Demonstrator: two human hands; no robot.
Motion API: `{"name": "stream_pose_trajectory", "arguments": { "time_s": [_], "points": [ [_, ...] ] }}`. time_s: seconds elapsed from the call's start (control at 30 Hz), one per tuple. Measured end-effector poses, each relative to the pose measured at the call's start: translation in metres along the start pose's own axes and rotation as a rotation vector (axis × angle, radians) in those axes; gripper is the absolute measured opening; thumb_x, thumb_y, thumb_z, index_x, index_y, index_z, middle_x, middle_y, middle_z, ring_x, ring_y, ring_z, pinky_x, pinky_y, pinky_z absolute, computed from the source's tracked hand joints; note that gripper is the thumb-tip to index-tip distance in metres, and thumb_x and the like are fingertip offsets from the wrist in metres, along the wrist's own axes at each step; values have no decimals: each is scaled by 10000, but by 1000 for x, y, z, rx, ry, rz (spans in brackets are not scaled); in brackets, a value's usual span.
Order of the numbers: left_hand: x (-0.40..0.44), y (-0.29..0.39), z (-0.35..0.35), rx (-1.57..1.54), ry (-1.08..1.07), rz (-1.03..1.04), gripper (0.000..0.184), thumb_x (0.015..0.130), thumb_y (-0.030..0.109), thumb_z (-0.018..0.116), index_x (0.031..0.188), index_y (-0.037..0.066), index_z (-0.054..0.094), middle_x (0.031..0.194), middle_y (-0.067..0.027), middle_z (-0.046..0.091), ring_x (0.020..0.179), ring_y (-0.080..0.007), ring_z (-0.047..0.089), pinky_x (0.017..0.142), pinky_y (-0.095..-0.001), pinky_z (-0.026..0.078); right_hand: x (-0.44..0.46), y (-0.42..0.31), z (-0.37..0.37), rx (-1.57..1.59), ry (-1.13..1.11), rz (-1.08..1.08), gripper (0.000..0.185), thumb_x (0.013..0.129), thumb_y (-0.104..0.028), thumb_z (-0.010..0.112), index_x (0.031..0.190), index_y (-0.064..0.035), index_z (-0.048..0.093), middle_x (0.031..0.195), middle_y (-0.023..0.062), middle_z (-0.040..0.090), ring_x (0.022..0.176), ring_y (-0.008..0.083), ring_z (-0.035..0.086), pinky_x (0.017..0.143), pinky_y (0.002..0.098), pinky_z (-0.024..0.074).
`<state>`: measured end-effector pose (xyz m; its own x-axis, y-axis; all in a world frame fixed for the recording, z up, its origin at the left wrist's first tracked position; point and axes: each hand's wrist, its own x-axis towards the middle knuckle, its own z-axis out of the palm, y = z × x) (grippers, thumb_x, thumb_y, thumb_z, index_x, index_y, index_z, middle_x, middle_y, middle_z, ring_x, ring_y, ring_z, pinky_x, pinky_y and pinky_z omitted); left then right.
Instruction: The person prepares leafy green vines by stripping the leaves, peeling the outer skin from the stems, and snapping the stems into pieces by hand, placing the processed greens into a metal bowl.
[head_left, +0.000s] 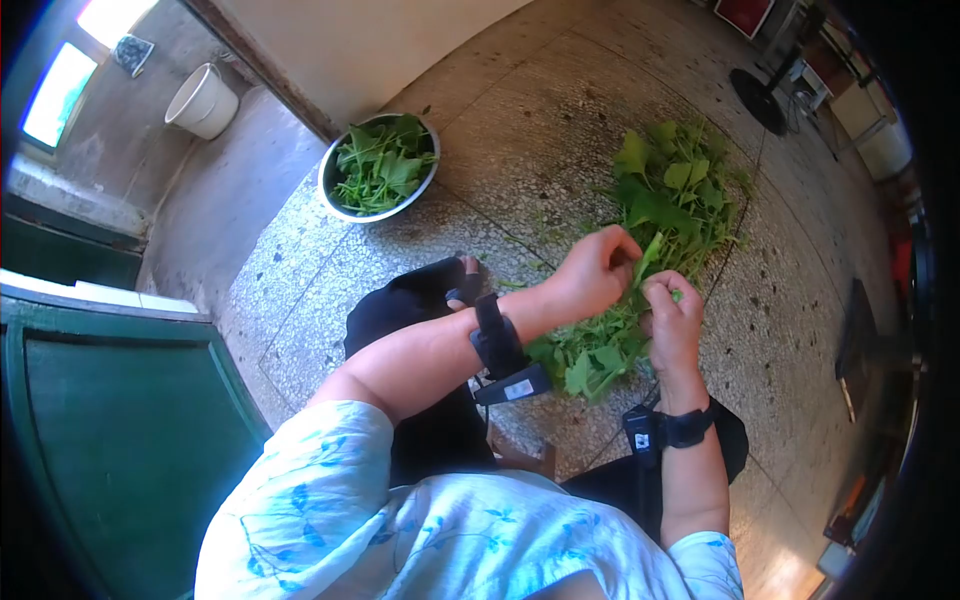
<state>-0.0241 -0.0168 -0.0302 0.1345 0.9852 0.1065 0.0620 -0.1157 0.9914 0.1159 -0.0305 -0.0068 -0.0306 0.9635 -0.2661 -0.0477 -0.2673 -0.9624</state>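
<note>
Over the floor in front of me, both hands are closed at a leafy green stem (650,256). My left hand (596,272) has its fingers curled in a pinch at the stem's left side; the fingertips are partly hidden. My right hand (673,318) grips the stem lower down, and a bit of green shows between thumb and fingers. Just beyond them lies a large heap of leafy greens (672,190). More cut greens (595,362) lie under and between my hands, close to my legs.
A metal basin (432,178) of leafy greens stands on the speckled floor (300,270), ahead to the left. Farther off are a white bucket (203,103) and a black round stand base (757,102). A green door (130,430) is at the left.
</note>
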Motion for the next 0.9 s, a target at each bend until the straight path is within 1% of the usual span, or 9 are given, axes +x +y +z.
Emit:
{"name": "stream_pose_trajectory", "arguments": {
  "time_s": [0.1, 0.2, 0.3, 0.37, 0.47, 0.53, 0.63, 0.83, 0.9],
  "points": [
    [12, -10, -38, -361, 121, -179, 123, 784, -15, 474, 903, -13, 504, 722, -59, 543, 591, -129, 519, 536, -254, 448, -1, 0, -1, 39, -7, 16, 83, 763, -62, 529, 682, -70, 513, 549, -78, 373, 410, -11, 278, 357, 158, 205],
    [20, -16, -119, -358, 598, -127, 282, 772, 37, 519, 1037, -31, 454, 760, -83, 537, 645, -180, 553, 585, -298, 488, -2, -1, -6, 68, -21, 3, 80, 775, -80, 540, 702, -73, 509, 561, -82, 373, 412, -11, 264, 360, 152, 205],
    [14, -17, -170, -529, 1095, -247, 415, 795, 129, 519, 1148, -22, 361, 1021, -149, 455, 780, -241, 544, 635, -312, 487, -2, -4, -10, 80, -68, 0, 86, 798, -120, 552, 739, -69, 517, 593, -61, 403, 430, 0, 293, 367, 158, 218],
    [11, -22, -159, -427, 1051, -124, 420, 798, 124, 514, 1159, -7, 343, 951, -129, 488, 720, -208, 534, 621, -316, 482, -1, -5, -7, 193, 12, -24, 121, 816, -171, 550, 763, -65, 526, 658, -33, 456, 462, 14, 338, 380, 163, 234],
    [5, -20, -94, -353, 452, 46, 150, 805, 86, 514, 938, 22, 485, 750, -49, 531, 624, -109, 503, 519, -222, 415, 2, 1, -6, 304, -39, -39, 188, 850, -240, 494, 835, -63, 555, 759, -5, 506, 569, 46, 411, 460, 192, 302],
    [-5, -8, -40, -128, 90, 76, 125, 780, 65, 549, 897, 29, 522, 736, -54, 544, 607, -131, 515, 525, -249, 422, 2, 4, -6, 440, -22, -35, 246, 868, -272, 445, 907, -60, 565, 825, 5, 523, 671, 70, 443, 565, 222, 344],
    [-15, 26, 2, 288, -102, 309, 178, 733, 40, 579, 909, 33, 550, 770, -95, 547, 632, -203, 542, 556, -285, 438, 5, 11, -7, 441, -71, -109, 344, 888, -328, 381, 1025, -55, 539, 931, 26, 525, 831, 108, 459, 736, 252, 352],
    [-7, 30, 21, 449, -89, 405, 212, 681, 9, 591, 889, 39, 569, 835, -120, 530, 693, -299, 551, 581, -342, 449, -6, -1, -12, 681, -191, -171, 368, 905, -335, 332, 1082, -60, 502, 1008, 39, 488, 930, 124, 432, 828, 260, 333],
    [-2, 29, 20, 496, -115, 393, 215, 681, 4, 583, 891, 39, 559, 816, -124, 538, 703, -307, 553, 581, -362, 453, -5, -8, -24, 236, -40, -259, 305, 901, -271, 370, 1083, -66, 504, 1005, 33, 493, 926, 117, 437, 834, 257, 331]
  ]
}}
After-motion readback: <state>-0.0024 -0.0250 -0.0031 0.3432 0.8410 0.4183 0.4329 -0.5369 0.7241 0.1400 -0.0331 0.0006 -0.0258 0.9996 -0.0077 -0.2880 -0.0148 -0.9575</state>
